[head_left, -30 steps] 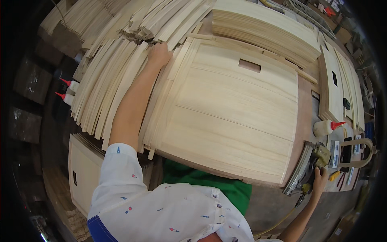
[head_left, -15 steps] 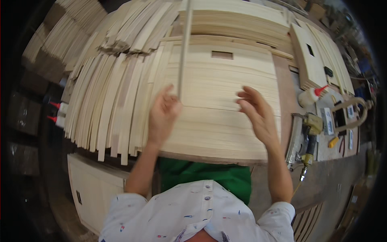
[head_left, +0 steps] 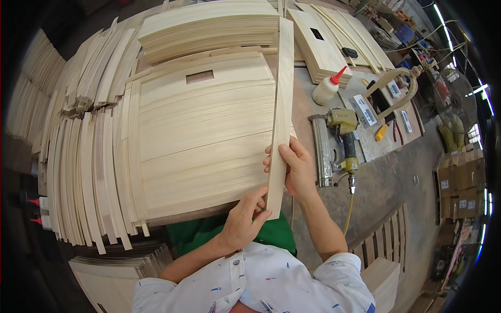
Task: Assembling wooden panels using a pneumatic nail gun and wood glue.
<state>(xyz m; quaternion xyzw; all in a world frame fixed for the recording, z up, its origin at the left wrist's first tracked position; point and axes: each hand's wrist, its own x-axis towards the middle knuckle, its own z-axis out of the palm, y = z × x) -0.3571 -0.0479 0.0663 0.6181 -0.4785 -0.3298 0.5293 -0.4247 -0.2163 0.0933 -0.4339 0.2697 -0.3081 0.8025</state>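
Note:
A long, pale wooden strip [head_left: 282, 88] stands up in front of me, over the right edge of a wooden panel. My right hand [head_left: 295, 166] grips the strip at its lower middle, thumb on the front face and fingers round the left edge. Close to its bottom end, my left hand [head_left: 245, 216] holds the strip between thumb and fingers. The flat panel [head_left: 203, 125] lies on the bench, with a small rectangular slot near its far edge. Many similar strips [head_left: 88, 177] are stacked in rows along the panel's left side.
To the right lie a nail gun [head_left: 342, 130] with a yellow hose, a white glue bottle [head_left: 326, 89] with a red tip and a curved wooden frame [head_left: 391, 86]. Stacked boards [head_left: 209, 31] sit beyond the panel. A wooden pallet [head_left: 383, 235] is on the floor at lower right.
My view has turned to the right. The strip, upright near my left hand before, is now over the panel's right side; my right hand, empty before, has closed on it.

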